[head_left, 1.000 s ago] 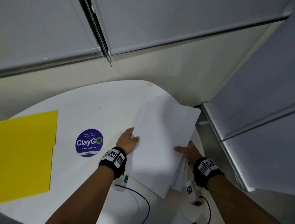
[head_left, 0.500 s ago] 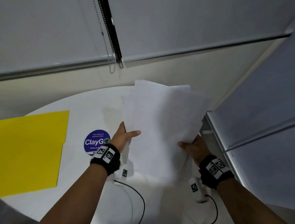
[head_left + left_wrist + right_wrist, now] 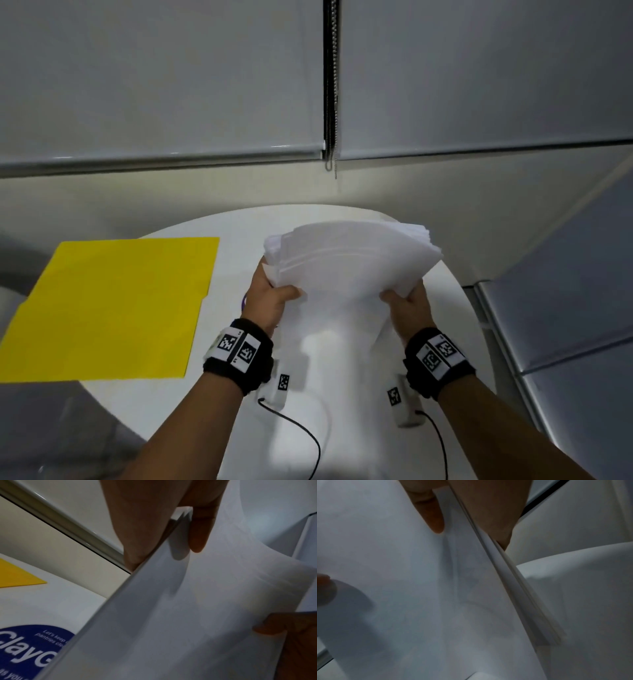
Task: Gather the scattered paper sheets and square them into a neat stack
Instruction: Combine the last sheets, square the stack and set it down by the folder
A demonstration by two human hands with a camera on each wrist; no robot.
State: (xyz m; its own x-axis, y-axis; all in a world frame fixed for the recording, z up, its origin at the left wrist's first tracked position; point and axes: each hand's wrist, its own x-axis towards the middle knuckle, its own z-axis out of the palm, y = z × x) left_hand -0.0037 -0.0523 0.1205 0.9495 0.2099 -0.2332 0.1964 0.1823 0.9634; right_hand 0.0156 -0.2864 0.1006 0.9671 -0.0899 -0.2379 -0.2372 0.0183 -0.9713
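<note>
Round white bench [image 3: 222,394], reaching from the near edge toward the wall under the lowered blinds [image 3: 154,85]. Yellow folder [image 3: 113,315] flat across the bench's left side, its left part hanging past the left edge, well apart from the paper. Bundle of white paper sheets [image 3: 346,274] held upright over the middle of the bench, nearer its right edge; top bowed away toward the far edge, upper edges fanned and uneven, not yet flush; lower end blurred against the white surface, so contact with the bench could not be told. Side edges seen stepped in thin layers from the right wrist view [image 3: 513,588], tighter and nearly flush from the left wrist view [image 3: 171,601]. Left hand [image 3: 270,301] clamped on the bundle's left edge, thumb laid across the near face, fingers [image 3: 199,534] curled round behind the sheets. Right hand [image 3: 407,308] clamped likewise on the right edge, thumb in front, fingers [image 3: 433,513] wrapped round the back. Black wristbands with square printed markers on both wrists, a cable trailing from each toward the near edge. Blue round sticker [image 3: 25,649] with white lettering stuck on the bench just left of the bundle, almost wholly hidden behind the left hand from the head view.
</note>
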